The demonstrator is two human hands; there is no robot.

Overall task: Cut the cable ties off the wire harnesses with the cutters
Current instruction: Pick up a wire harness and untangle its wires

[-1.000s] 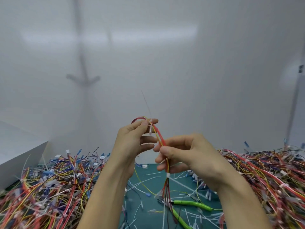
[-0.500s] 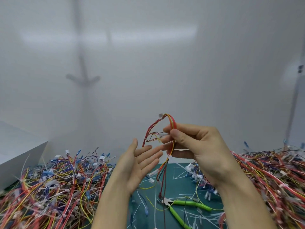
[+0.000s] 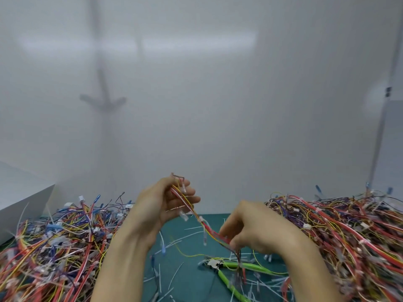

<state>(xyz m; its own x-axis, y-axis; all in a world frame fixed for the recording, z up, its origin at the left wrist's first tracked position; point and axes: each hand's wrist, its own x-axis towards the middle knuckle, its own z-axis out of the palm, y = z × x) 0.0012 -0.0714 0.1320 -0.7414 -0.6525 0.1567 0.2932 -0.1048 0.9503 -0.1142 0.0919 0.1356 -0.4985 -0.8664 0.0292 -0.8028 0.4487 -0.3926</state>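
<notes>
My left hand (image 3: pixel 161 205) grips the wire harness (image 3: pixel 208 230) by its upper end and my right hand (image 3: pixel 253 232) pinches its lower part. The harness is stretched between them above the green mat (image 3: pixel 196 280), where the green-handled cutters (image 3: pixel 255 267) lie untouched.

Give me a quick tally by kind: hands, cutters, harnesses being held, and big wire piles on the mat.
Hands: 2, left hand, right hand
Green-handled cutters: 1
Held harness: 1
Wire piles: 2, left pile, right pile
Total: 6

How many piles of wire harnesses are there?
2: the left pile beside the left hand, the right pile beside the right hand. Both hands grip another harness. More may lie off-frame.
</notes>
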